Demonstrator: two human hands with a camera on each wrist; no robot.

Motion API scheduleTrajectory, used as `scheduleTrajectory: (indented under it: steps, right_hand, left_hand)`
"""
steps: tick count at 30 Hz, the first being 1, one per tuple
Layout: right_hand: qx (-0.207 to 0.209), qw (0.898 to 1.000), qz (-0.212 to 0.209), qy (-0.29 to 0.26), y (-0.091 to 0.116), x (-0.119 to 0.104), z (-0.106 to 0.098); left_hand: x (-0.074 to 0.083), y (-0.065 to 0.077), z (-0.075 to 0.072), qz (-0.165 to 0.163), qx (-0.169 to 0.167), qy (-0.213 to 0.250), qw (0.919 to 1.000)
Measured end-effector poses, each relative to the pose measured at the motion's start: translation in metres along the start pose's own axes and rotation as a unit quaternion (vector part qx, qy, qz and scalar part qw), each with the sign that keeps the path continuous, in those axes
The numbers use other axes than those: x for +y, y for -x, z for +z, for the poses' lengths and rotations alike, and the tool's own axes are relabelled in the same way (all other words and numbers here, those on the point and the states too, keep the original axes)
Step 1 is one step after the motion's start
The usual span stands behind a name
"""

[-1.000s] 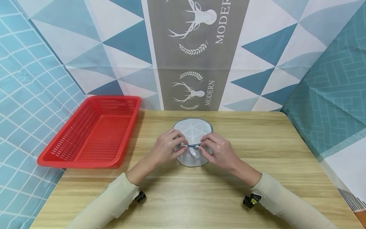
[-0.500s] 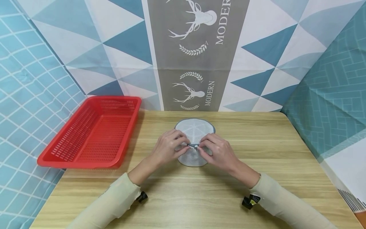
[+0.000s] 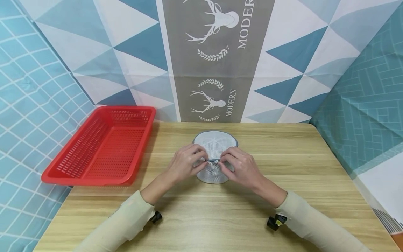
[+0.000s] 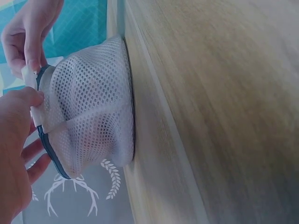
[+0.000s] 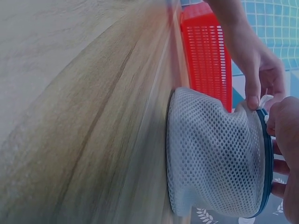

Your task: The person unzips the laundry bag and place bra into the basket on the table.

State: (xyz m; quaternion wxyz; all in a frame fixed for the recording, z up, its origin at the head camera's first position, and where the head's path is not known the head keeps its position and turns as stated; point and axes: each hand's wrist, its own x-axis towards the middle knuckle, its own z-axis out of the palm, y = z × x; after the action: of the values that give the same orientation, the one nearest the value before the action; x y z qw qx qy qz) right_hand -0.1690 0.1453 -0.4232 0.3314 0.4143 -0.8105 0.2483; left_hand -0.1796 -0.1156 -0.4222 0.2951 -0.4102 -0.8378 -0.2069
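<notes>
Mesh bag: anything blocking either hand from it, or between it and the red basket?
Nothing visible blocks either: left hand and right hand both hold the mesh bag at its top. Toward the red basket, only the left hand and forearm intervene.

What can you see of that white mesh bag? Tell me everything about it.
The white mesh bag looks like soft netting, rounded like a drum, with dark blue edging, perhaps a zipper, around its top, and a dark border at its base. A pale strip crosses one side. It stands upright on the wooden tabletop, its side dented and creased. The left hand and right hand pinch its upper rim near a white tab.
</notes>
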Motion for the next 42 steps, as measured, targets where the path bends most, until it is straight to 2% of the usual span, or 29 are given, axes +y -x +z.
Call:
scheduleTrajectory:
  steps: [17,31,42]
  right_hand:
    - [0.001,1.000,0.003,0.003,-0.0015,-0.0016,-0.0022]
    - [0.001,1.000,0.003,0.005,-0.0005,-0.0016,-0.0013]
    - [0.005,1.000,0.004,0.002,0.0008,-0.0007,-0.0013]
  left_hand:
    - [-0.0006,-0.0020,0.0003,-0.031,0.009,0.036,0.9988]
    - [-0.0006,-0.0027,-0.0007,-0.018,0.001,0.002,0.9998]
    - [0.0008,-0.0011,-0.0028,-0.025,-0.014,0.004,0.9996]
